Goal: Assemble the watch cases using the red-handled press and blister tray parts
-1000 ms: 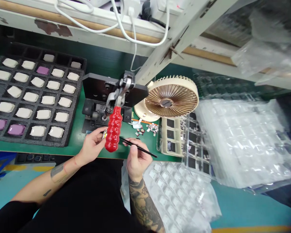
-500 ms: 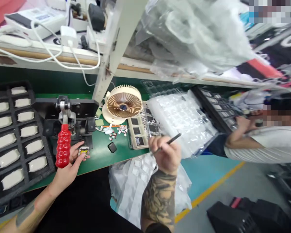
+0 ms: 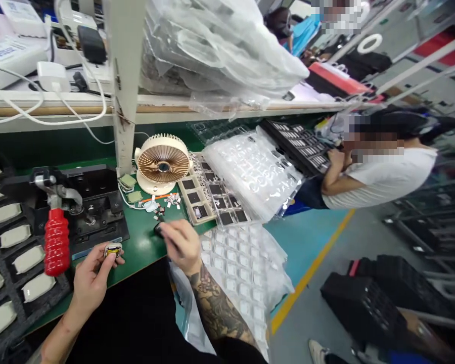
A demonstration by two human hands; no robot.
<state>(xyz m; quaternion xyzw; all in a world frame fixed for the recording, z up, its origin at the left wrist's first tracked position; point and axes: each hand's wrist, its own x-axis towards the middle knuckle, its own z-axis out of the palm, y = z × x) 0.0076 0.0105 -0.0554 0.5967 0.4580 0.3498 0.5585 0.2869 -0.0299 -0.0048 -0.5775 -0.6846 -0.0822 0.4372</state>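
My left hand [image 3: 93, 278] is closed around a small watch case [image 3: 112, 249] with a silver rim and yellow inside, held just above the green bench edge. My right hand [image 3: 184, 245] is closed on a thin dark tool [image 3: 161, 218] that looks like tweezers; motion blurs it. Its tip points at small loose parts [image 3: 172, 200] on the bench. Under my right fingers, a small black rounded piece [image 3: 158, 229] is partly hidden, and I cannot tell whether they touch it. Left of my left hand stands a clamp with a red handle [image 3: 56, 242] on a black base.
A foam tray [image 3: 18, 283] of wrapped pieces lies at the left. Behind the bench parts stands a beige fan [image 3: 163, 164]. A cream tray [image 3: 195, 202] and bubble-like plastic sheets [image 3: 250, 172] lie to the right. A co-worker [image 3: 379, 174] sits further right beside a black tray [image 3: 299, 144].
My right hand has come down and left with the tool, from over the plastic sheets to the loose parts. My left hand has drawn the watch case away from the clamp. The view has turned right.
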